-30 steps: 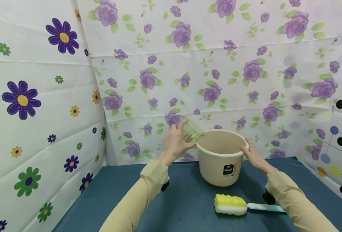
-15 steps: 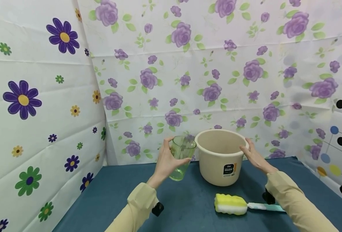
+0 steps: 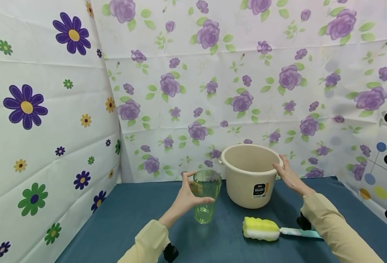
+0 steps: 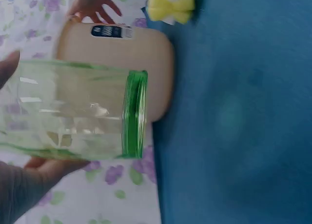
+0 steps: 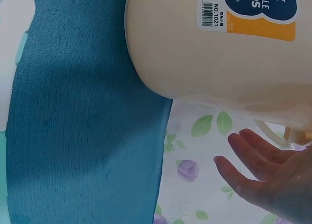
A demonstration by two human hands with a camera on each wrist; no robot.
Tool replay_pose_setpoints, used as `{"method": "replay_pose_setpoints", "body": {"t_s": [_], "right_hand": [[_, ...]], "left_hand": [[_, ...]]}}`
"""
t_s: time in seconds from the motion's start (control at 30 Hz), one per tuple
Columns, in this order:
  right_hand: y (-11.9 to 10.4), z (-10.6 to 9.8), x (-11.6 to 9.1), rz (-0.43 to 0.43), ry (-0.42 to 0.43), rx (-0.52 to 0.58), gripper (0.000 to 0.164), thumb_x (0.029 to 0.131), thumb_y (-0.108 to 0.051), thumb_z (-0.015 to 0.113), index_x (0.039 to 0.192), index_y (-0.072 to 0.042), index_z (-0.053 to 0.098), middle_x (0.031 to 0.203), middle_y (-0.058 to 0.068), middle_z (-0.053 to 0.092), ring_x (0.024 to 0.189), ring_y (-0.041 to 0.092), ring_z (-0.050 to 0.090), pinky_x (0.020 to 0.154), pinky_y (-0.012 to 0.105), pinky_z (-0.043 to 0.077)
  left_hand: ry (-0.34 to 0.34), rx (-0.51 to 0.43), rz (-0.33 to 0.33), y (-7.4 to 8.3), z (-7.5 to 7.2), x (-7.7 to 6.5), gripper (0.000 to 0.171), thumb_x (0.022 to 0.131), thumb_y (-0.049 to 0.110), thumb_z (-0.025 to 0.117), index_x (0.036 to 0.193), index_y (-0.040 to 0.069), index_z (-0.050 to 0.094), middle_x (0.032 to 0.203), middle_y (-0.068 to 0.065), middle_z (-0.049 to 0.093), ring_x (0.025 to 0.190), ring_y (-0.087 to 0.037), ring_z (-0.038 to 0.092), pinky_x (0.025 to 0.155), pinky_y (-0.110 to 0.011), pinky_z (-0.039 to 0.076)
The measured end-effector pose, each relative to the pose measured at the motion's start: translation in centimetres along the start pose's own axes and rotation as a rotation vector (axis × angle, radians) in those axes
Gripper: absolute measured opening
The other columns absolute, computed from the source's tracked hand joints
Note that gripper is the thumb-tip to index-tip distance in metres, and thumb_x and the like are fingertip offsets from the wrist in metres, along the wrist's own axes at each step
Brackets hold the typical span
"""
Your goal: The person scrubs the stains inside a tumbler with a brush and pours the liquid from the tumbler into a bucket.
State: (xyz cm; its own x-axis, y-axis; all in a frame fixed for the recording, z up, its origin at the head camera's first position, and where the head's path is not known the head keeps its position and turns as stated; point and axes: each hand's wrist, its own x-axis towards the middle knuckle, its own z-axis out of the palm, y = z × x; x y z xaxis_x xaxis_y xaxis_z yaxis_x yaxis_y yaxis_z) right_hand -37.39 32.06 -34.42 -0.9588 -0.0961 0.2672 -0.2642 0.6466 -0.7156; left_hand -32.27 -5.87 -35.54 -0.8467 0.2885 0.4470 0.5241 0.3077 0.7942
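A clear green drinking glass [image 3: 206, 197] is upright above the blue cloth in the head view, its mouth up. My left hand [image 3: 187, 195] grips its side between thumb and fingers; the left wrist view shows the glass [image 4: 83, 112] from the side. To its right a cream plastic bucket [image 3: 242, 190] with a dark label stands on the cloth. On the bucket's right rim my right hand [image 3: 290, 177] holds on, thumb at the rim. In the right wrist view the other fingers [image 5: 263, 158] of that hand spread loosely beside the bucket's handle.
A bottle brush with a yellow and white sponge head [image 3: 260, 229] and a pale turquoise handle [image 3: 300, 233] lies in front of the bucket, partly under the right forearm. Flower-printed sheets [image 3: 167, 153] close in the back and sides of the blue-covered table [image 3: 124, 219].
The glass was tilted over the bucket's left rim. My left hand has turned it upright and brought it down and toward me. The right hand stays at the bucket's rim.
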Motion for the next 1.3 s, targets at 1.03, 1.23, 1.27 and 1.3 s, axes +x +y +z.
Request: {"method": "replay_pose_setpoints", "body": {"t_s": [1.03,1.23,1.27,1.3], "right_hand": [[-0.2,0.1,-0.1,0.013,0.017,-0.031,0.074,0.095,-0.049,0.025,0.143,-0.007,-0.013,0.125,0.044,0.028,0.108,0.051,0.039,0.083,0.056,0.034],[-0.2,-0.2,0.1,0.028,-0.011,-0.025,0.076,0.095,-0.05,0.026,0.143,-0.007,-0.013,0.127,0.044,0.024,0.11,0.052,0.037,0.085,0.059,0.031],[-0.2,-0.3,0.1,0.026,-0.012,-0.027,0.076,0.095,-0.05,0.027,0.143,-0.006,-0.013,0.127,0.044,0.024,0.11,0.052,0.037,0.085,0.058,0.031],[-0.2,-0.3,0.0,0.02,-0.01,-0.037,0.075,0.095,-0.049,0.026,0.142,-0.005,-0.012,0.126,0.044,0.024,0.109,0.052,0.038,0.084,0.058,0.032]], "left_hand": [[-0.369,-0.298,0.038,-4.8,0.5,-1.9,0.089,0.072,0.015,0.078,0.136,0.02,0.015,0.111,-0.012,0.049,0.097,-0.023,0.055,0.078,-0.038,0.044],[-0.397,-0.37,-0.004,-4.2,-0.3,-2.1,0.087,0.077,0.004,0.072,0.138,0.016,0.012,0.117,-0.021,0.045,0.101,-0.028,0.053,0.08,-0.041,0.043],[-0.4,-0.374,-0.006,-4.2,-0.3,-2.2,0.086,0.077,0.004,0.072,0.138,0.016,0.012,0.118,-0.022,0.045,0.101,-0.028,0.053,0.08,-0.041,0.043],[-0.4,-0.377,-0.005,-4.7,-0.2,-2.1,0.086,0.077,0.005,0.072,0.138,0.017,0.012,0.118,-0.021,0.046,0.101,-0.028,0.053,0.08,-0.041,0.043]]}}
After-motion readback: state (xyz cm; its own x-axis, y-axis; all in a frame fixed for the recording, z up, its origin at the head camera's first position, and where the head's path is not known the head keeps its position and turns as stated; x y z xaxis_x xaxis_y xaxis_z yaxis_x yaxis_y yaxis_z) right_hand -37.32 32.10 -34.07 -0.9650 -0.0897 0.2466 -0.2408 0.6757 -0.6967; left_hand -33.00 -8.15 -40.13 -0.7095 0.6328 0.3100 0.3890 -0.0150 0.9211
